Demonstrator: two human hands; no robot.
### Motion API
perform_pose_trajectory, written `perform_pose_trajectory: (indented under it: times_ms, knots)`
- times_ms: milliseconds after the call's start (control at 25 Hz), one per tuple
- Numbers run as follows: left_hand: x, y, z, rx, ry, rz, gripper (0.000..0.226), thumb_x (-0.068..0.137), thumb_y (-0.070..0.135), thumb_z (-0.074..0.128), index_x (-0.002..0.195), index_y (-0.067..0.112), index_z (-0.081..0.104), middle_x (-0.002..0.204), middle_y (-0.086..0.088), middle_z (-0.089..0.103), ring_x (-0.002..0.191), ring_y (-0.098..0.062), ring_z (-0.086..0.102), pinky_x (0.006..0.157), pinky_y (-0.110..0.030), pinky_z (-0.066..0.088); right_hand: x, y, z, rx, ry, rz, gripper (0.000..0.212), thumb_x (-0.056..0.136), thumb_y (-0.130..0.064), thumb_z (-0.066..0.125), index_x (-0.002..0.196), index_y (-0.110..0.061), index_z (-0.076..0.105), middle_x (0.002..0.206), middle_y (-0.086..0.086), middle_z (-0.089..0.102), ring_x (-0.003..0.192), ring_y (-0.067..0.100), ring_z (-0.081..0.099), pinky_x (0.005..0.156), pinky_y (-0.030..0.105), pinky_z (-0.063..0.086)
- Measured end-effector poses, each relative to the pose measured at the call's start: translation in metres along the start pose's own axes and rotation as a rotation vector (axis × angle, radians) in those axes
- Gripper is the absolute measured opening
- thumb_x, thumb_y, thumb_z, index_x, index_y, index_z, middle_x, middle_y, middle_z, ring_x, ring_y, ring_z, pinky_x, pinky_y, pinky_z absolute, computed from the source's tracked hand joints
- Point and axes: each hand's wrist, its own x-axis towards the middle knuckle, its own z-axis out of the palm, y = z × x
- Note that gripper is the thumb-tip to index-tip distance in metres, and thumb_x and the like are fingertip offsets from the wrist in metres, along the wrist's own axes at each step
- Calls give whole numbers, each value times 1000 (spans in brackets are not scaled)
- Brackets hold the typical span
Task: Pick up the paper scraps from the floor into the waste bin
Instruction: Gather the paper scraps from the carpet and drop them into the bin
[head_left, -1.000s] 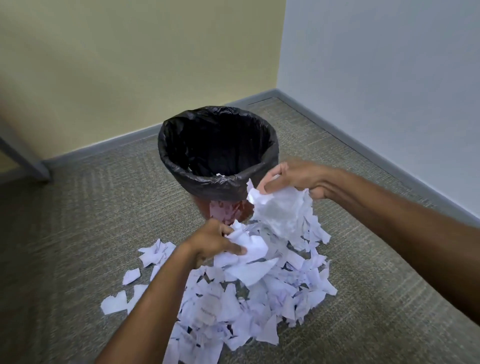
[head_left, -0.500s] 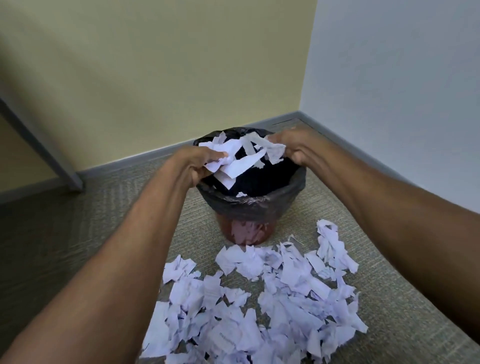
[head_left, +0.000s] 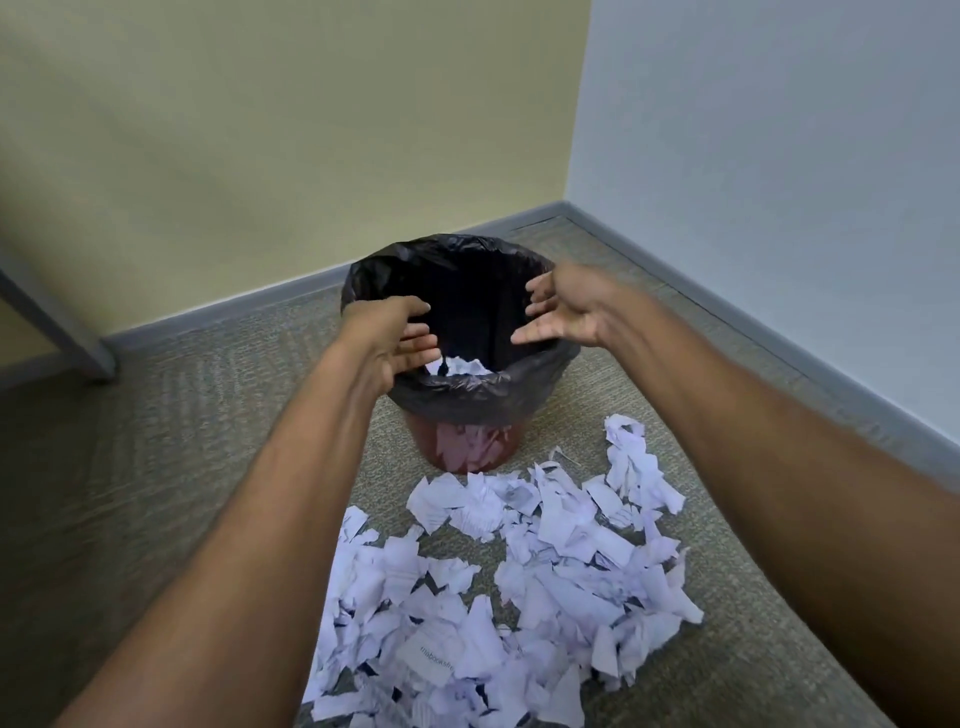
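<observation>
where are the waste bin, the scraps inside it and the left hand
waste bin (head_left: 467, 397): head view, near side of its rim
scraps inside it (head_left: 464, 365): head view, white paper behind the rim
left hand (head_left: 390, 332): head view, middle of the hand

The person sees one waste bin (head_left: 457, 447), one black liner (head_left: 467, 397), one left hand (head_left: 387, 338), one right hand (head_left: 566, 312), and paper scraps (head_left: 561, 582) too many to count.

Your one near-legible mark: a scrap (head_left: 436, 657) low in the pile of paper scraps (head_left: 545, 571) on the floor (head_left: 182, 467), just left of centre, carries a single short line of small grey print. You can make out what looks like "mabook" at its start; the tail blurs. Several other pieces show faint grey type and dark smudges, all too small to read.
</observation>
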Motion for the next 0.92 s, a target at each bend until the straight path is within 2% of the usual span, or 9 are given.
perform_pose_trajectory:
  times_ms: [40,80,160,280,440,600,760,840,920]
  knots:
    - [-7,-10,-2,-9,11,24,12,89,19,60,86,8,62,69,-6,61,51,-14,54,37,-21,47,-6,2,-3,-14,3,-30,40,96,8,31,134,6,42,142,29,39,125,55,46,89,57,51]
    - [-13,-21,-5,-20,15,48,20,86,22,61,69,14,58,51,2,53,40,-10,43,33,-17,37,-11,5,-7,-8,18,-75,35,96,7,32,127,7,47,133,29,49,116,51,57,87,52,55]
    - [-23,-51,-15,-125,-42,78,33,83,21,61,53,19,48,37,8,36,31,-8,25,32,-14,23,-21,14,-17,66,92,-175,27,95,1,39,116,5,56,110,22,66,95,35,70,75,37,59]
    - [-35,-111,-30,-354,-139,19,35,85,15,54,52,18,42,37,8,30,29,-7,20,31,-16,20,-36,48,-36,286,216,-255,17,91,-7,50,96,-4,65,78,7,70,70,18,69,59,26,55]
    - [-31,-193,-40,-336,83,-215,23,91,15,50,67,14,50,53,2,43,41,-11,34,39,-22,28,-38,136,-60,485,319,-72,13,90,-4,51,86,-5,63,70,6,62,61,17,60,55,26,52]
    - [-22,-236,-52,280,251,-120,7,87,11,61,92,7,64,92,-15,65,77,-26,58,66,-31,45,-13,207,-68,217,444,124,17,94,-3,51,80,-4,60,79,12,63,64,20,60,59,27,53]
    - [-18,-251,-72,948,197,45,47,82,21,70,126,10,56,121,-19,58,113,-35,57,92,-42,49,16,248,-66,-212,482,141,7,82,-4,66,87,-6,62,95,15,61,80,26,58,74,36,50]
    - [-20,-257,-75,1328,180,70,61,83,33,66,138,18,43,132,-18,47,123,-36,47,97,-45,45,24,260,-60,-451,499,130,42,78,-12,74,117,-7,60,109,14,61,98,29,59,86,35,47]
    - [-22,-262,-72,1412,123,19,70,83,46,64,143,27,32,142,-15,35,133,-35,35,101,-49,40,30,267,-55,-679,449,76,75,76,-21,79,141,-10,44,137,13,53,126,31,52,102,39,43]
